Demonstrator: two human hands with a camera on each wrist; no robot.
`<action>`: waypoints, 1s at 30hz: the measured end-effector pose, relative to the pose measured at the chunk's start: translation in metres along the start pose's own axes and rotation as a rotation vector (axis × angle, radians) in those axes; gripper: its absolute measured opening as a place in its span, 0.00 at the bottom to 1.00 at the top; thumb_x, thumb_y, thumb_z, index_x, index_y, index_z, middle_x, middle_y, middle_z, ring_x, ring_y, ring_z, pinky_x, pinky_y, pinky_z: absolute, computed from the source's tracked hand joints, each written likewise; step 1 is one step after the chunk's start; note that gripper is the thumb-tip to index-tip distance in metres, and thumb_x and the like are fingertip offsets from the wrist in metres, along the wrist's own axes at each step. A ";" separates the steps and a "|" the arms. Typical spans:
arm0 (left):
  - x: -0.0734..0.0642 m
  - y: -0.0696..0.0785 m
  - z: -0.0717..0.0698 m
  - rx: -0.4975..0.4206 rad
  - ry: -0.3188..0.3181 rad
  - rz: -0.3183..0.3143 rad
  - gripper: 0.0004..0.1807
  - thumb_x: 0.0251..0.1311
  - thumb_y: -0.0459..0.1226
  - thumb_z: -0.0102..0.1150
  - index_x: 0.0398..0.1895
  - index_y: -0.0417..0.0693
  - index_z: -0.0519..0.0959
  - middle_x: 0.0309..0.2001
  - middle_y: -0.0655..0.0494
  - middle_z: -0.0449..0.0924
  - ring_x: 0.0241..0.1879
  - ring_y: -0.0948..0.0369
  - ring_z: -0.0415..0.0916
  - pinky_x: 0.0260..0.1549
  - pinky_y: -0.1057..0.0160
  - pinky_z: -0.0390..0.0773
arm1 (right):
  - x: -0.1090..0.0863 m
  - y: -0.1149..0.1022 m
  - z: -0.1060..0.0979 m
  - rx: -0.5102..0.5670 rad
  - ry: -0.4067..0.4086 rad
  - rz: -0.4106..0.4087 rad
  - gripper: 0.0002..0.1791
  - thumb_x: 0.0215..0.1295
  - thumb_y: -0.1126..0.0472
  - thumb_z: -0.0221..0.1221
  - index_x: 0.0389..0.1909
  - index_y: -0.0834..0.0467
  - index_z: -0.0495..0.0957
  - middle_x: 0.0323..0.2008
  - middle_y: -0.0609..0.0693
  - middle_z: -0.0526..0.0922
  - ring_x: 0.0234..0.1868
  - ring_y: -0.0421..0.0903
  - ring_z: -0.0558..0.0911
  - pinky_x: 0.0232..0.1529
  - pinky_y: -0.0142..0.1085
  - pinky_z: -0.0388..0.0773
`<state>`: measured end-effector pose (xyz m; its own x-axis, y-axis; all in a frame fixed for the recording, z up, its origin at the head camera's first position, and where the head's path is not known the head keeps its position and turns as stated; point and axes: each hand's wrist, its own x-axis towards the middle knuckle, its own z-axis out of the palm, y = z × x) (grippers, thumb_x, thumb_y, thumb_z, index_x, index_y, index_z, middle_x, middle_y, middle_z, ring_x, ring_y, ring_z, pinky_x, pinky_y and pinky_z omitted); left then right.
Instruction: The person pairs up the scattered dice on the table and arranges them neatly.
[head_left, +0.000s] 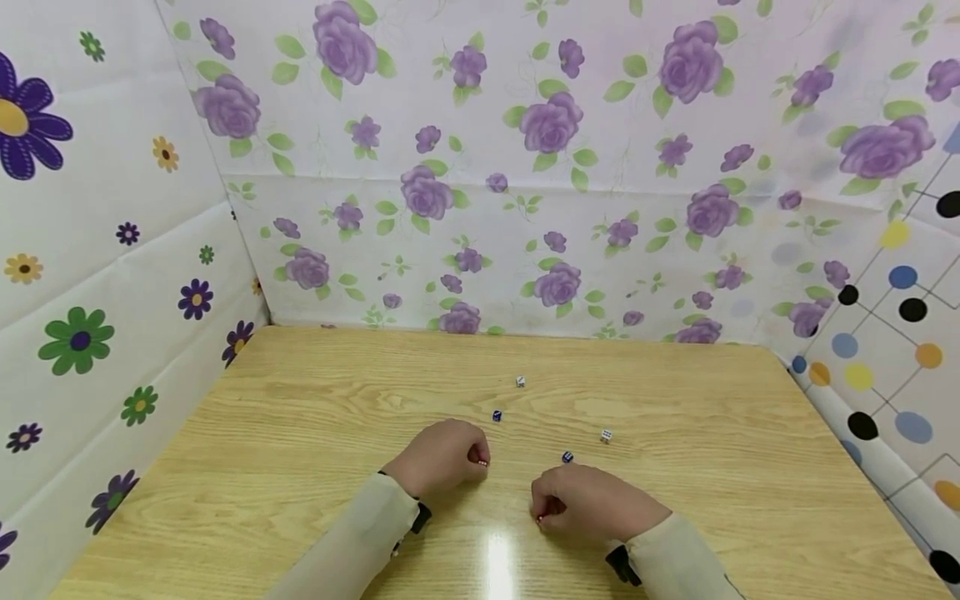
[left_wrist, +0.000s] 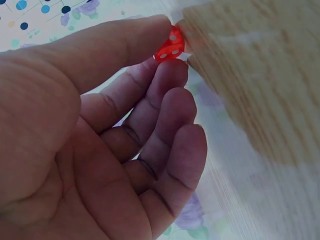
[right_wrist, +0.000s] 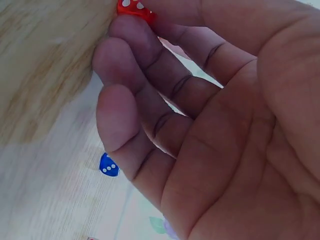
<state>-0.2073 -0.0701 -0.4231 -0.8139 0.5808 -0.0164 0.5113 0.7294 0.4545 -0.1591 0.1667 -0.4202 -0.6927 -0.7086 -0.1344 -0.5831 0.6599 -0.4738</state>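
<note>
My left hand (head_left: 444,457) pinches a red die (left_wrist: 171,46) with white pips between thumb and fingertips, close to the tabletop. Nearer the front, my right hand (head_left: 592,502) holds another red die (right_wrist: 134,9) by the fingertips, partly cut off at the top of the right wrist view. Just beyond the right hand lies a blue die (head_left: 567,457), with a white die (head_left: 606,435) a little farther to its right. A second blue die (head_left: 497,415) sits past the left hand, and behind it is a second white die (head_left: 521,382).
The light wood table (head_left: 337,383) carries the loose dice. Flowered cloth (head_left: 480,167) rises behind its far edge. More patterned cloth stands along the left side, and dotted cloth (head_left: 885,375) along the right.
</note>
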 end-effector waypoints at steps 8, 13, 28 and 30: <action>-0.003 0.002 -0.001 0.011 -0.024 -0.017 0.06 0.54 0.37 0.63 0.24 0.58 0.78 0.24 0.70 0.73 0.25 0.68 0.68 0.30 0.67 0.70 | -0.003 0.002 -0.002 -0.059 0.036 0.012 0.10 0.59 0.67 0.61 0.24 0.49 0.76 0.23 0.37 0.68 0.26 0.33 0.64 0.29 0.27 0.64; -0.005 0.004 -0.001 -0.007 -0.041 -0.010 0.05 0.53 0.36 0.62 0.24 0.58 0.78 0.25 0.70 0.73 0.25 0.69 0.69 0.30 0.68 0.71 | -0.005 0.004 -0.003 -0.091 0.062 0.040 0.10 0.59 0.67 0.61 0.25 0.48 0.76 0.24 0.38 0.68 0.26 0.34 0.64 0.29 0.28 0.65; -0.004 0.014 0.003 -0.021 -0.113 0.030 0.04 0.53 0.37 0.63 0.26 0.57 0.79 0.26 0.70 0.73 0.25 0.70 0.68 0.30 0.69 0.71 | -0.005 0.013 -0.001 -0.155 0.123 0.081 0.07 0.60 0.65 0.62 0.29 0.48 0.79 0.28 0.36 0.73 0.29 0.32 0.69 0.32 0.29 0.72; -0.004 0.016 0.003 -0.019 -0.123 0.044 0.05 0.53 0.37 0.63 0.25 0.58 0.78 0.25 0.69 0.74 0.25 0.70 0.68 0.30 0.69 0.71 | -0.004 0.013 -0.001 -0.158 0.122 0.082 0.07 0.60 0.65 0.62 0.29 0.48 0.79 0.29 0.36 0.73 0.28 0.32 0.69 0.32 0.29 0.72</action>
<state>-0.1947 -0.0592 -0.4184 -0.7504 0.6527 -0.1043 0.5394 0.6958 0.4743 -0.1643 0.1790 -0.4249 -0.7815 -0.6214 -0.0562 -0.5749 0.7521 -0.3222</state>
